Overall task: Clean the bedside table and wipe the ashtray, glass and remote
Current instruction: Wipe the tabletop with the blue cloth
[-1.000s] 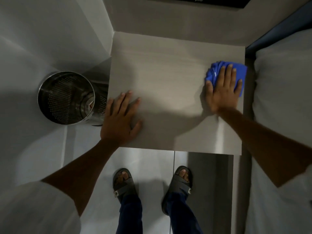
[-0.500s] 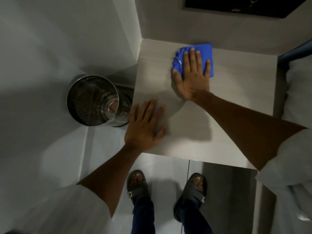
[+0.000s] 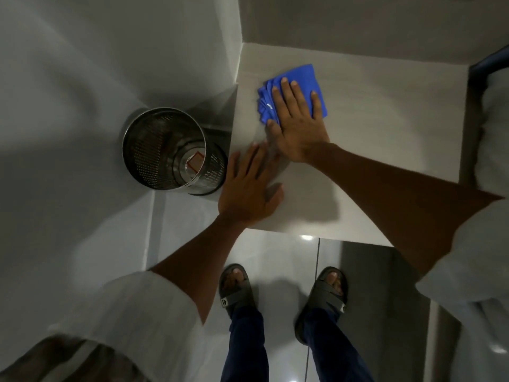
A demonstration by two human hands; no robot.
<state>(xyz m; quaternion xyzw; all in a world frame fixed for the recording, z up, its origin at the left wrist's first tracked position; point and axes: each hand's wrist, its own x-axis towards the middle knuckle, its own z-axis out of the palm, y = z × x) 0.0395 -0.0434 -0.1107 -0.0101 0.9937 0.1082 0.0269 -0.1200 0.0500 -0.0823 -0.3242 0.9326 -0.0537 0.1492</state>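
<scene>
At far left a perforated steel bin stands on the floor, just beside the left edge of the surface; a small reddish-edged scrap lies in its bottom. Next comes the left hand, spread flat with fingers open on the near left corner of the surface, holding nothing — it looks placed there as a prop, to steady the lean forward. Just beyond it, nearly touching its fingertips, the right hand lies palm down with fingers splayed over a folded blue cloth, pressing it flat rather than gripping it, so the whole pad rubs the top. The arm crosses the body to reach the far left part, close to the wall corner. The rest of the surface to the right is bare: no ashtray, glass or remote shows, so I cannot tell where they are — probably set aside for wiping. At far right, the edge of a white bed borders the surface.
</scene>
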